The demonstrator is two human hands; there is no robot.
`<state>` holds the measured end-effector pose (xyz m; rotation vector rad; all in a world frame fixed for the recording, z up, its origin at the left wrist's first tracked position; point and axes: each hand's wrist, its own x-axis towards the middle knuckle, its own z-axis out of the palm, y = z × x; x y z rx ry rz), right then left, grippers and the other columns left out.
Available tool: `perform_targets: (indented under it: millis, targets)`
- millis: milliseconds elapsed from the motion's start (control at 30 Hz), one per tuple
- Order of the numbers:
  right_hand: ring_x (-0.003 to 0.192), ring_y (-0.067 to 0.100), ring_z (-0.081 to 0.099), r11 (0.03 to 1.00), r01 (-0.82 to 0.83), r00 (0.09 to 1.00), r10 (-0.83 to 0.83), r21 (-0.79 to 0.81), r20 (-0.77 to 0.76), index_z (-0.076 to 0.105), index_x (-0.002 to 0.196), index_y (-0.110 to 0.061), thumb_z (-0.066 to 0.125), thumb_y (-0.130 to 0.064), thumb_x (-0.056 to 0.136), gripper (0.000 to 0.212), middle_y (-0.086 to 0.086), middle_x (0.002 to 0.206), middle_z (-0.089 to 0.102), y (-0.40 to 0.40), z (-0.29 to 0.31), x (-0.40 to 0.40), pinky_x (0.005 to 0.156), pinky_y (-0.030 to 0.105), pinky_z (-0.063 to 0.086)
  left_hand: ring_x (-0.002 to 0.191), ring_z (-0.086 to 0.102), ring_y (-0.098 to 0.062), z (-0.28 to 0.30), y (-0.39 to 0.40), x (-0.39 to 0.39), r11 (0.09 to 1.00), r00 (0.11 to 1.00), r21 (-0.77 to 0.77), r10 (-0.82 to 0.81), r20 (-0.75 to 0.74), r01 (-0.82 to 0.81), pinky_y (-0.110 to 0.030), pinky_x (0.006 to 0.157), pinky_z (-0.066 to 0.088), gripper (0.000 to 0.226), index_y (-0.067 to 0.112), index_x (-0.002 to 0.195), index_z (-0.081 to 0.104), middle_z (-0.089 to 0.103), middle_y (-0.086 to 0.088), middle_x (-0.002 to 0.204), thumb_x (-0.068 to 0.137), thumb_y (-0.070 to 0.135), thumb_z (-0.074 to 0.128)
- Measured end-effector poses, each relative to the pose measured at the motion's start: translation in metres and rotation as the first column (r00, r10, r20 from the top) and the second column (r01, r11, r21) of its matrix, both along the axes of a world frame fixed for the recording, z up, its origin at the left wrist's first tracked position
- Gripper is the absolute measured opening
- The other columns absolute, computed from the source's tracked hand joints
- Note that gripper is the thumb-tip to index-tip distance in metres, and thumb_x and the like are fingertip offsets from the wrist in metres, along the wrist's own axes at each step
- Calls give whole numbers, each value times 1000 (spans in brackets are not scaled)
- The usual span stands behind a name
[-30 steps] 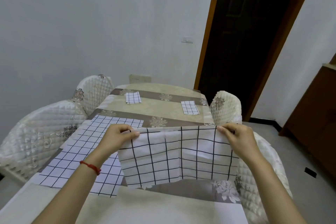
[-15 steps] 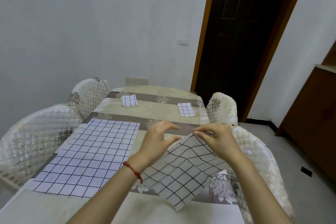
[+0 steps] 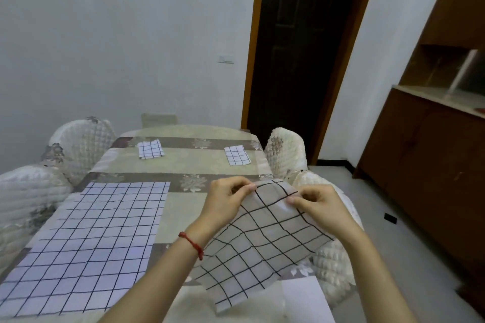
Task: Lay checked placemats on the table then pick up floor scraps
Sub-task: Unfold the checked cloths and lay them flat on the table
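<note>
A checked placemat [image 3: 258, 241] is being pinched along its far edge by the left hand [image 3: 227, 200] and right hand [image 3: 316, 206], held up over the table's [image 3: 183, 162] near right corner, probably so it's spread flat beside the mat already laid [image 3: 89, 238].

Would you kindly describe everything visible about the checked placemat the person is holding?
The held placemat is a thin, limp, whitish sheet with a black grid of fairly large squares. It looks like soft cloth. The left hand and right hand pinch its far edge close together, so that edge bunches and the rest drapes down and toward the person, rippled. Its lower part hangs over the near right part of the table, right of the flat placemat; contact there is unclear.
</note>
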<state>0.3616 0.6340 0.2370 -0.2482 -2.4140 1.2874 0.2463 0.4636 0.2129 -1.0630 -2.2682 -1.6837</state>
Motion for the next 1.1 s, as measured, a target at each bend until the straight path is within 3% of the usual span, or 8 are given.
perform_targets:
  millis: [200,367,600,800,933,1100]
  targets:
    - [48,-5,54,984,137,990,-140,-110,-18,65,49,-22,74,-14,74,27,-13,48,63,9,-12,21,50,6,41,67,58,13,-5,30,11,997,999,63,-31,-19,32,-2,61,39,11,11,77,73,62,19,66,83,13,64]
    - [49,-1,50,960,194,977,-208,-204,-52,63,55,-7,74,-15,74,23,-9,48,58,26,-23,53,50,9,41,70,58,13,-14,55,34,991,996,113,-71,-48,76,1,62,38,11,12,76,73,62,22,69,83,11,64]
    - [49,0,50,942,223,960,-257,-250,-115,62,55,-15,73,-13,75,22,-8,49,58,60,-27,93,50,10,41,77,59,14,-12,109,70,973,982,132,-190,-15,190,0,71,43,6,12,84,72,63,20,77,80,12,68]
    - [44,-4,47,943,189,974,-215,-275,-67,63,65,-4,72,-15,76,18,-9,45,56,123,-25,139,45,8,37,77,61,5,-6,187,123,960,973,179,-194,-127,215,-7,69,46,7,11,82,73,64,18,76,78,6,69]
    - [51,6,47,944,188,978,-206,-272,-36,63,64,-10,72,-21,77,19,-5,54,55,181,-23,177,47,12,38,77,63,-6,-3,254,163,952,975,221,-192,-114,213,-16,70,50,8,10,78,73,67,5,76,77,3,69]
    - [58,1,56,949,14,1000,-20,-315,-14,67,60,-23,59,-32,83,25,-7,58,63,244,-17,218,57,13,45,68,63,-4,2,318,200,924,959,265,-282,-17,276,-15,64,50,14,21,73,73,69,8,69,76,8,71]
